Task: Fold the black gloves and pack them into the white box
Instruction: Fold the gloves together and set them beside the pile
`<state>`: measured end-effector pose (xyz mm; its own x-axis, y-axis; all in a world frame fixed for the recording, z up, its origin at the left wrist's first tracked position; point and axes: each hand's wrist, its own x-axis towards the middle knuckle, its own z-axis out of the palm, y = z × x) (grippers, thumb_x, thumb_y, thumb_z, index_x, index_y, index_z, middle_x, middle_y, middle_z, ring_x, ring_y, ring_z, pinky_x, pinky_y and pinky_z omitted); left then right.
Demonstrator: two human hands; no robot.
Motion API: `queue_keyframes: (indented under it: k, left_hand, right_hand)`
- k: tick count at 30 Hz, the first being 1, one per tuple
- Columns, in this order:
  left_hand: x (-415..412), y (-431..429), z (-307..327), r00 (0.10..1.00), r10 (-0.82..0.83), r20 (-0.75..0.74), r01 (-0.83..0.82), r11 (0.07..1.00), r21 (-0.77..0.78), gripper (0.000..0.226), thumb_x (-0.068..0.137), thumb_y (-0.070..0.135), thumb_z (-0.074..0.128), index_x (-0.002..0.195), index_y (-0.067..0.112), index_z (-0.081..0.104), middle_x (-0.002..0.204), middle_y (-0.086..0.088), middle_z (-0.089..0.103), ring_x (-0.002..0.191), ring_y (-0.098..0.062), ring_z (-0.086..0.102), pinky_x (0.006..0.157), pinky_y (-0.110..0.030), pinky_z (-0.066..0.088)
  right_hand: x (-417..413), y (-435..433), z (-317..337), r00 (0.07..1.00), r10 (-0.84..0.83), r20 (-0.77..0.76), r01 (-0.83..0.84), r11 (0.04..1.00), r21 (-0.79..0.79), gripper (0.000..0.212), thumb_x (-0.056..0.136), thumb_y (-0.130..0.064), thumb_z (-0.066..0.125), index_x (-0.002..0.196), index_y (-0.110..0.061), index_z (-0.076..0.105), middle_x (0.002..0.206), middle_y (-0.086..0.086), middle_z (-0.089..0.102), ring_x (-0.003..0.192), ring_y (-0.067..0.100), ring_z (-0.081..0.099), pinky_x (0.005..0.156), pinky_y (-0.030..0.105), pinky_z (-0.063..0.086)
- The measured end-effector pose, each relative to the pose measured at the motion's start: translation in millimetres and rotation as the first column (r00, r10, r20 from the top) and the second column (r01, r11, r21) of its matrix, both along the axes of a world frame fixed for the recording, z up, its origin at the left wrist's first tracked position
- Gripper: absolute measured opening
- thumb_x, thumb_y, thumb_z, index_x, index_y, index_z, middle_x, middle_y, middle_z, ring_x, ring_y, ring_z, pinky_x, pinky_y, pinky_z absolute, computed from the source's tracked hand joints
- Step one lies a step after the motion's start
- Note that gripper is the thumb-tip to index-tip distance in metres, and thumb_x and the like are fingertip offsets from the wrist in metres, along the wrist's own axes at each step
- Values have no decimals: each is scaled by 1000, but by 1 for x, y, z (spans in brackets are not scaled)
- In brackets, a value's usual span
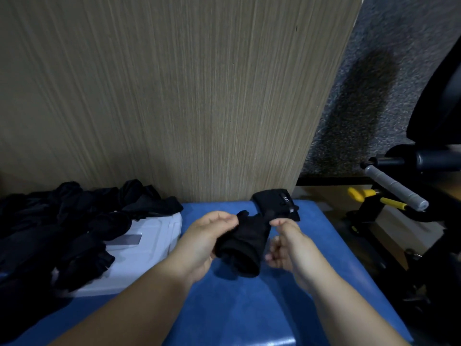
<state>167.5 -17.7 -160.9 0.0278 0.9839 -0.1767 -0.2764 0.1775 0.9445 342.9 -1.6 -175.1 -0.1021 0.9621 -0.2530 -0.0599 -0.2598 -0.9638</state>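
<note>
Left hand: gripping the near-left side of a black glove, lifted over the blue pad
Right hand: pinching the glove's far-right edge
Second glove: folded, at the pad's far edge against the wood panel
White box: left, under the heaped black gloves
Open room: bare pad near and right of the hands

Dim room with a wood-grain panel behind a blue padded surface

A tall wood-grain panel is set upright behind the blue padded surface. To the right, grey speckled carpet is seen, on which black exercise equipment with a grey handle and yellow grips is placed.
</note>
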Motion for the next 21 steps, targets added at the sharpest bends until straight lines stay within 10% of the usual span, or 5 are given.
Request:
queue_keyframes:
  k: [9,13,18,21]
  left_hand:
    - [6,-15,-20,997,-72,23,69,991,111,40,83,-25,43,95,12,53,98,3,65,75,-10,65,64,-25,54]
    - [6,-15,-22,994,-82,74,73,991,112,34,86,-14,53,104,15,55,103,3,66,81,-14,66,69,-30,55]
    - [7,-6,-34,995,64,76,-64,998,-4,11,98,26,51,98,22,61,98,-4,65,90,-19,62,81,-38,52]
    - [6,-2,-40,994,112,4,-112,993,33,16,97,11,53,102,24,61,110,1,62,94,-16,64,81,-34,53]
  right_hand:
    - [-1,4,-18,1000,-13,9,14,1000,-24,38,87,-31,67,120,-20,50,93,2,74,86,22,69,78,37,52]
    - [-1,2,-15,993,82,-85,-86,995,-46,20,95,-25,57,109,-11,62,109,13,71,100,30,66,91,43,47]
    - [-9,0,-17,991,127,32,-129,990,53,18,101,-10,44,106,-18,59,92,3,72,78,14,67,59,26,51]
    - [-10,-1,-19,987,163,-17,-161,984,74,27,100,-3,43,117,-17,58,105,9,72,95,22,69,82,37,57]
